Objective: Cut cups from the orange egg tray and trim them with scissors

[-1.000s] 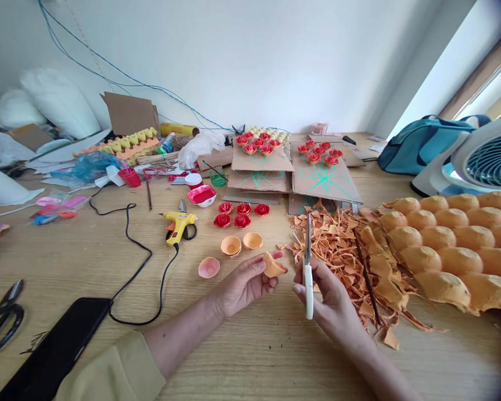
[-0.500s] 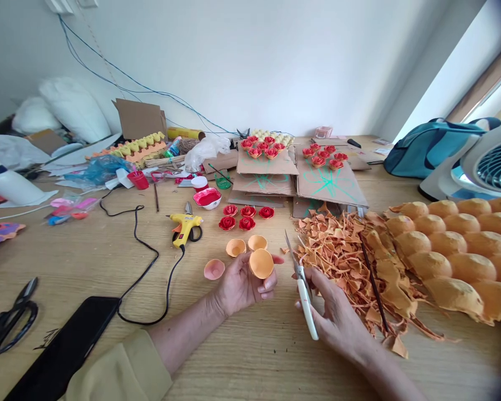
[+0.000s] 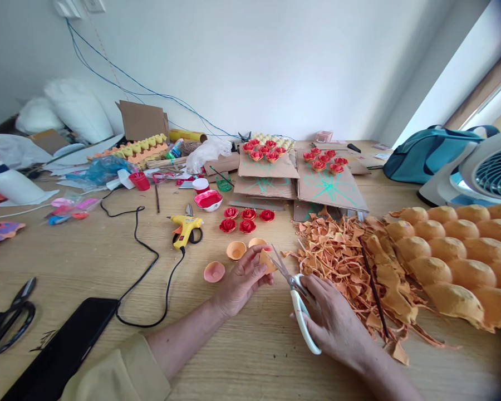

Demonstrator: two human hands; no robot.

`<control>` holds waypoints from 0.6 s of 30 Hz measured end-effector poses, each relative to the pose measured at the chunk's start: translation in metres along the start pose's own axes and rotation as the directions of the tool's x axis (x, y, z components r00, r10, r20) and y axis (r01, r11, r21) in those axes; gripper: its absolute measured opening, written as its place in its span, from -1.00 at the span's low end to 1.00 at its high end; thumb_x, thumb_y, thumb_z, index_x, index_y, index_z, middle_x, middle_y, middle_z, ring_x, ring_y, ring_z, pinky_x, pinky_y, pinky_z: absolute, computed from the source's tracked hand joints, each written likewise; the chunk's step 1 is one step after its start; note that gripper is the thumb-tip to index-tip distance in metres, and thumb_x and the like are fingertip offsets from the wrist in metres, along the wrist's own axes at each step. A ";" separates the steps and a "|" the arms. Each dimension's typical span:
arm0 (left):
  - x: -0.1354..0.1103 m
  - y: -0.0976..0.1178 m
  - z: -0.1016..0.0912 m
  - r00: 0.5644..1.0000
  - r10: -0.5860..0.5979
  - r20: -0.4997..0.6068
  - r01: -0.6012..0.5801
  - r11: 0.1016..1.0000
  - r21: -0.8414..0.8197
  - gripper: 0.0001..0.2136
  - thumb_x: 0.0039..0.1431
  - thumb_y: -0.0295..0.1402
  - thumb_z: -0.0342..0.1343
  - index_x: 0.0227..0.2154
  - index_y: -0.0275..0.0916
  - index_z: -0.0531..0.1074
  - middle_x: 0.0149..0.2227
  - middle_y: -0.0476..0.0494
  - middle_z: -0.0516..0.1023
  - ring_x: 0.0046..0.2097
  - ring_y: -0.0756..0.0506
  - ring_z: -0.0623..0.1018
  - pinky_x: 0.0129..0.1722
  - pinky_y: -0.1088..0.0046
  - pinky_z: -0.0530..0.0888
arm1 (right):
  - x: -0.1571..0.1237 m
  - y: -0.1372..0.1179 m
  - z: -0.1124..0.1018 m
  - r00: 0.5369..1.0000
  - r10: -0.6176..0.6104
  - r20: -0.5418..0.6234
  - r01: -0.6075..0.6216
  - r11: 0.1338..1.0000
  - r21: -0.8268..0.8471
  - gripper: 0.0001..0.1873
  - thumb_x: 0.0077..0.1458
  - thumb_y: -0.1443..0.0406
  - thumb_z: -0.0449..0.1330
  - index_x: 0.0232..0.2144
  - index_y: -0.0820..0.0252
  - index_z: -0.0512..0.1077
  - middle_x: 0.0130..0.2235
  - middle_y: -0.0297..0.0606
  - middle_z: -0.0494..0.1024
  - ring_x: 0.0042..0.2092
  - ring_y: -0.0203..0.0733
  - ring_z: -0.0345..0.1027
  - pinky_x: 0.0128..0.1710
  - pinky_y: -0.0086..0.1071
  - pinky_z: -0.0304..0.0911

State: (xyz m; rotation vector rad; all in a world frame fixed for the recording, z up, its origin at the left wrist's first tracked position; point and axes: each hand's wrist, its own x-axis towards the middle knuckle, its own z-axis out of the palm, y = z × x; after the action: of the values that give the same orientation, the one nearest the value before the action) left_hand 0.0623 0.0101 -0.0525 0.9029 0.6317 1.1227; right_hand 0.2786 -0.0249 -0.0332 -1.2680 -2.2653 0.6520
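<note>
"What were you holding?"
"My left grip [image 3: 240, 283] pinched an orange cup-shaped pulp piece [image 3: 268, 263] between its fingertips."
"And the white-handled metal scissors [image 3: 293, 283]?"
"Clamped in my right grip [image 3: 332, 314], blades apart, left of it."

VIEW: head-worn, is sitting above the tabletop [image 3: 234, 356] | FACING: is looking forward and down | RANGE: left hand [image 3: 241, 283] and right hand [image 3: 334, 313] are showing close below, wall [image 3: 234, 67] is filling the top, farther off
</note>
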 end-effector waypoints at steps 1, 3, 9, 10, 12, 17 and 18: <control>0.000 0.000 0.000 1.000 0.018 -0.005 -0.018 0.999 0.039 -0.62 0.13 -0.24 0.27 0.01 -0.07 0.39 -0.25 0.00 0.40 -0.29 0.03 0.45 -0.20 0.42 0.44 | 0.000 0.000 0.000 1.000 -0.008 -0.008 0.007 1.000 -0.019 -0.84 0.17 0.22 0.16 -0.32 0.11 0.22 -0.29 -0.26 0.39 -0.25 -0.11 0.26 -0.20 -0.22 0.19; 0.000 -0.001 0.002 0.998 0.056 -0.006 -0.055 0.992 0.112 -0.62 0.13 -0.27 0.27 0.01 -0.08 0.39 -0.20 -0.02 0.41 -0.27 0.03 0.44 -0.20 0.41 0.45 | 0.001 0.000 -0.001 1.000 -0.016 -0.022 0.015 0.999 -0.052 -0.85 0.16 0.22 0.16 -0.30 0.10 0.24 -0.28 -0.25 0.41 -0.24 -0.10 0.27 -0.19 -0.21 0.18; -0.002 0.004 0.008 0.996 0.083 0.030 -0.087 0.964 0.251 -0.58 0.12 -0.25 0.27 0.04 -0.14 0.39 -0.19 -0.07 0.47 -0.26 -0.01 0.45 -0.20 0.39 0.44 | 0.002 -0.001 -0.005 0.999 -0.031 -0.038 0.026 0.991 -0.131 -0.83 0.10 0.24 0.20 -0.29 0.10 0.27 -0.25 -0.24 0.43 -0.20 -0.08 0.28 -0.13 -0.18 0.15; -0.002 0.006 0.009 0.997 0.070 0.025 -0.074 0.959 0.274 -0.58 0.12 -0.25 0.27 0.04 -0.16 0.40 -0.20 -0.08 0.47 -0.26 -0.02 0.46 -0.19 0.39 0.43 | 0.002 -0.001 -0.005 0.999 -0.036 -0.040 0.030 0.990 -0.141 -0.83 0.09 0.24 0.21 -0.28 0.11 0.28 -0.24 -0.24 0.43 -0.20 -0.08 0.28 -0.11 -0.18 0.14; -0.003 0.010 0.010 0.999 0.047 0.018 -0.050 0.950 0.308 -0.58 0.11 -0.23 0.28 0.02 -0.19 0.42 -0.25 -0.08 0.48 -0.25 -0.04 0.46 -0.19 0.40 0.43 | 0.001 -0.001 -0.005 0.998 -0.043 -0.046 0.036 0.987 -0.157 -0.81 0.08 0.25 0.22 -0.26 0.11 0.28 -0.22 -0.24 0.43 -0.19 -0.08 0.28 -0.10 -0.18 0.13; -0.003 0.015 0.011 0.998 0.045 0.033 -0.053 0.945 0.324 -0.59 0.09 -0.22 0.30 -0.01 -0.21 0.44 -0.27 -0.07 0.46 -0.26 -0.02 0.46 -0.19 0.43 0.42 | 0.000 0.000 -0.005 0.997 -0.056 -0.054 0.047 0.985 -0.165 -0.76 0.05 0.23 0.24 -0.25 0.11 0.28 -0.23 -0.25 0.42 -0.19 -0.09 0.27 -0.10 -0.19 0.10; -0.003 0.015 0.012 0.998 0.051 0.036 -0.060 0.944 0.325 -0.60 0.09 -0.23 0.30 -0.01 -0.21 0.44 -0.26 -0.06 0.45 -0.26 -0.02 0.45 -0.19 0.44 0.42 | 0.001 0.000 -0.004 0.997 -0.059 -0.055 0.049 0.985 -0.165 -0.76 0.05 0.23 0.25 -0.26 0.11 0.28 -0.23 -0.25 0.42 -0.19 -0.09 0.27 -0.11 -0.20 0.10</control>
State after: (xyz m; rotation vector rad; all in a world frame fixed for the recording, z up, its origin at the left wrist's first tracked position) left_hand 0.0632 0.0064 -0.0335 1.2236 0.7886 1.0711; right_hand 0.2809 -0.0236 -0.0296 -1.2777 -2.3346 0.4093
